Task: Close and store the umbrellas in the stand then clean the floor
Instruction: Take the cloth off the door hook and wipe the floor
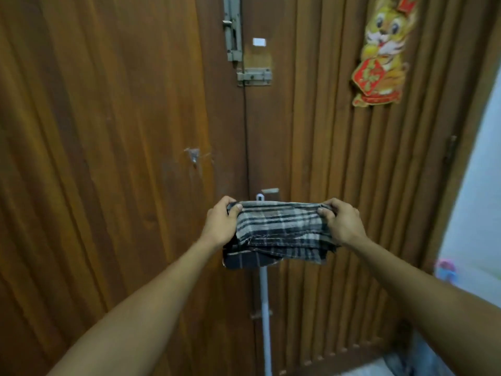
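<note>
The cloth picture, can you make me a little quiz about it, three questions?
1. True or false: both hands grip the cloth.
2. What stands behind the cloth? A) a white pole B) a chair C) a bucket
3. Fill in: the tiger sticker is stuck on the ____.

Key:
1. True: the left hand and right hand each hold one end.
2. A, the pole leans against the door.
3. Door.
</note>
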